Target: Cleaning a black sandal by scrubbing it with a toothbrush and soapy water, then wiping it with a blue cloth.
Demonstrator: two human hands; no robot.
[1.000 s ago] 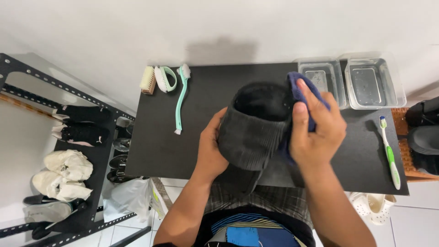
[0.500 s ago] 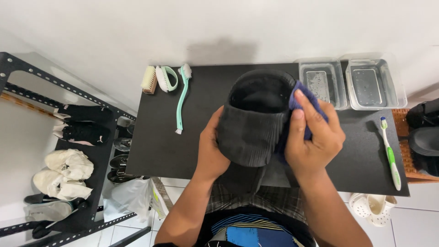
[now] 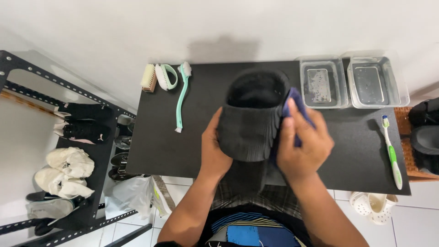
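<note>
Right hand [image 3: 299,146] with blue cloth [image 3: 292,103] now lower along the black slide sandal [image 3: 251,121] than a second ago, grip clamped on cloth, left hand [image 3: 212,151] grip clamped on sandal above black bench [image 3: 160,146], two clear tubs [image 3: 352,82], green toothbrush [image 3: 391,153], shoe rack [image 3: 68,151], white wall.

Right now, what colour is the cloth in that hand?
Dark blue cloth, seen in the head view.
</note>
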